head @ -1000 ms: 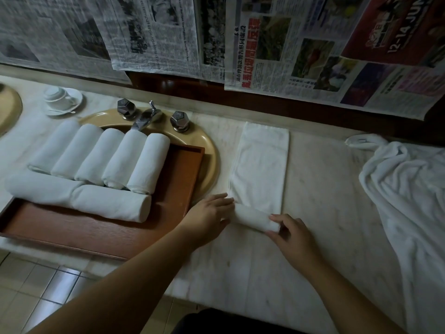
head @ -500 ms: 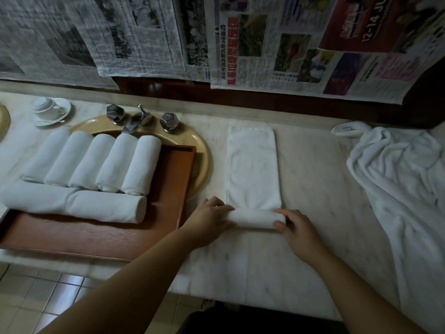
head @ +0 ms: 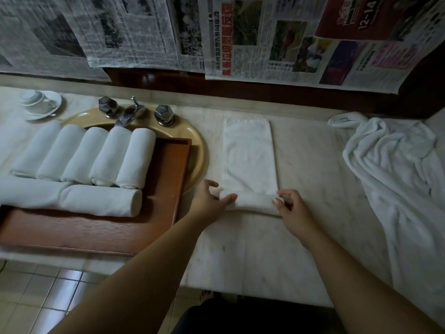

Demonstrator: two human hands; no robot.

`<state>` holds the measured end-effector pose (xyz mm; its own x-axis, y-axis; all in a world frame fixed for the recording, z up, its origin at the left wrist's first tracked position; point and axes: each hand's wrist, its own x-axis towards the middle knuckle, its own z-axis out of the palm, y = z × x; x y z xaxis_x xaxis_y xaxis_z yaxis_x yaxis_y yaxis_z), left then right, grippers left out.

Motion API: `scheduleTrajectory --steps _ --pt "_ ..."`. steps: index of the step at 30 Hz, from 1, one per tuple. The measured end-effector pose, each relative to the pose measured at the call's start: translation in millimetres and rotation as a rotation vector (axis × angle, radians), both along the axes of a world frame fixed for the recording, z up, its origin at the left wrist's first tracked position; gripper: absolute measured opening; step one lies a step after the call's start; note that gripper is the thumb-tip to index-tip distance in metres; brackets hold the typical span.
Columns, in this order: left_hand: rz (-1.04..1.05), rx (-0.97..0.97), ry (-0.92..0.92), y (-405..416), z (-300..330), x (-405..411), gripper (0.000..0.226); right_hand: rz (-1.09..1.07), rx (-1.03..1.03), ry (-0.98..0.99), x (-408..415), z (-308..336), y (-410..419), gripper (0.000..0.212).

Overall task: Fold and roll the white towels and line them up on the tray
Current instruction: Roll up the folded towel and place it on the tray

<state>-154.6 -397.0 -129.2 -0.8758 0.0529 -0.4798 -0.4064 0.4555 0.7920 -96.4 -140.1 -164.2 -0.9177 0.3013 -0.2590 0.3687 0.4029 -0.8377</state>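
A folded white towel (head: 249, 153) lies lengthwise on the marble counter, its near end rolled into a short roll (head: 255, 202). My left hand (head: 209, 201) grips the roll's left end, thumb on top. My right hand (head: 292, 210) pinches the roll's right end with curled fingers. To the left, a brown wooden tray (head: 166, 189) rests over the sink and carries several rolled white towels (head: 106, 157) side by side, with two longer rolls (head: 101, 200) lying crosswise in front of them.
A heap of loose white towels (head: 397, 179) covers the counter's right side. A yellow sink rim (head: 197, 150) with tap and two knobs (head: 130, 112) sits behind the tray. A cup and saucer (head: 39, 102) stand far left. Newspapers (head: 265, 37) hang on the wall.
The roll has straightened square to the counter and grown a little thicker as both hands turned it away from me. The hands shifted slightly forward with it.
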Motion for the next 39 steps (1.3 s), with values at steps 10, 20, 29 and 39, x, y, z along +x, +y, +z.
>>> scheduleTrajectory --steps 10,20,29,39 --pt "-0.507 -0.467 0.876 -10.0 -28.6 15.5 0.034 0.246 0.574 0.452 32.0 -9.9 6.2 0.046" --pt "-0.433 -0.465 0.414 -17.2 -16.2 15.2 0.054 0.31 0.245 0.109 18.3 -1.0 20.1 0.037" --pt "-0.114 -0.153 0.047 11.2 -3.2 2.3 0.045 0.102 0.062 -0.047 -15.6 -15.0 19.9 0.03" --pt "-0.46 -0.636 0.836 10.1 -14.4 21.6 0.023 0.305 0.623 0.494 15.2 -5.9 17.0 0.027"
